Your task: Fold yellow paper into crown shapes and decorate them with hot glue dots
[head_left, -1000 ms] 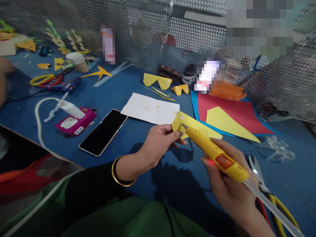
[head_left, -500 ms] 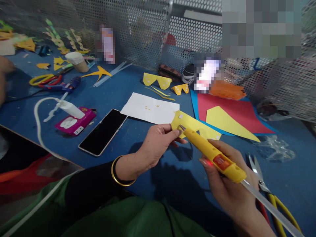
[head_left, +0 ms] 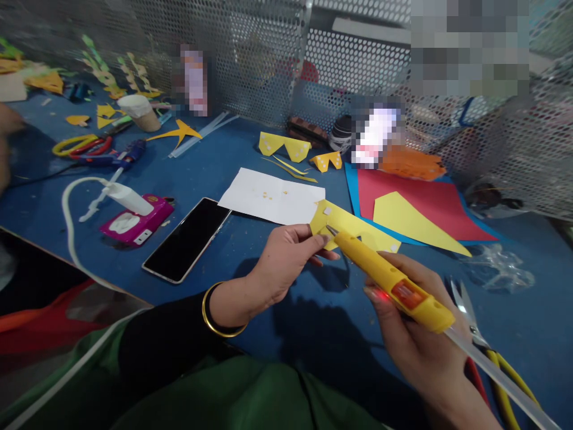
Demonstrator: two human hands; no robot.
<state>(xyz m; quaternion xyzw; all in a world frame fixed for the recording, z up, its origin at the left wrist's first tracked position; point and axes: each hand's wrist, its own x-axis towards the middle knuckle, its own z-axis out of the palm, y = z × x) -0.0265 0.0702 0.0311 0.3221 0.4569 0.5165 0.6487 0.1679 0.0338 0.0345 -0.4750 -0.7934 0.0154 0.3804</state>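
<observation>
Between its thumb and fingers, my left hand (head_left: 284,257) pinches the left end of a yellow paper cutout (head_left: 347,224) with small white squares near its ends. My right hand (head_left: 416,328) is wrapped round a yellow glue gun (head_left: 380,263), which has a red light glowing on its side. The gun's metal nozzle points at the cutout, close to my left thumb; whether it touches the paper I cannot tell. A long clear glue stick (head_left: 501,373) sticks out of the gun's back end. A white paper sheet (head_left: 280,206) with several tiny yellow bits lies behind my left hand.
A black-screened phone (head_left: 188,242) and a pink power socket (head_left: 138,221) lie at left. Scissors (head_left: 474,325) rest by my right hand. Coloured paper sheets (head_left: 416,197) are at right. Yellow cutouts (head_left: 286,146) stand before the perforated metal screen (head_left: 255,65). Another person's hand (head_left: 9,131) is at far left.
The glue gun and my right hand have shifted slightly to the right and down. My left hand and the yellow cutout stay in nearly the same place.
</observation>
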